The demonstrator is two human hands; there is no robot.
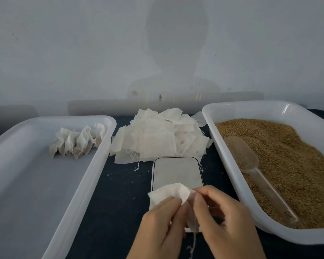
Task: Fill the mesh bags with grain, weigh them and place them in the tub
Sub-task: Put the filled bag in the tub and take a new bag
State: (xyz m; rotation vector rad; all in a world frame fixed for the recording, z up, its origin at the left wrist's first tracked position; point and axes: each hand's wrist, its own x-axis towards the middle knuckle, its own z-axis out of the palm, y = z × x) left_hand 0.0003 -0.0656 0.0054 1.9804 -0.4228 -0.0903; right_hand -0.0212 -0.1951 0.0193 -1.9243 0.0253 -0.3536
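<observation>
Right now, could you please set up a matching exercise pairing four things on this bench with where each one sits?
Things:
1. clear plastic scoop
2. row of filled mesh bags
3. heap of empty white mesh bags
4. single white mesh bag

Places:
A. pinched by both hands
B. left white tub
C. on the grain, right tub
D. between the tubs, behind the scale

Pairs: 1-C, 2-B, 3-D, 4-A
</observation>
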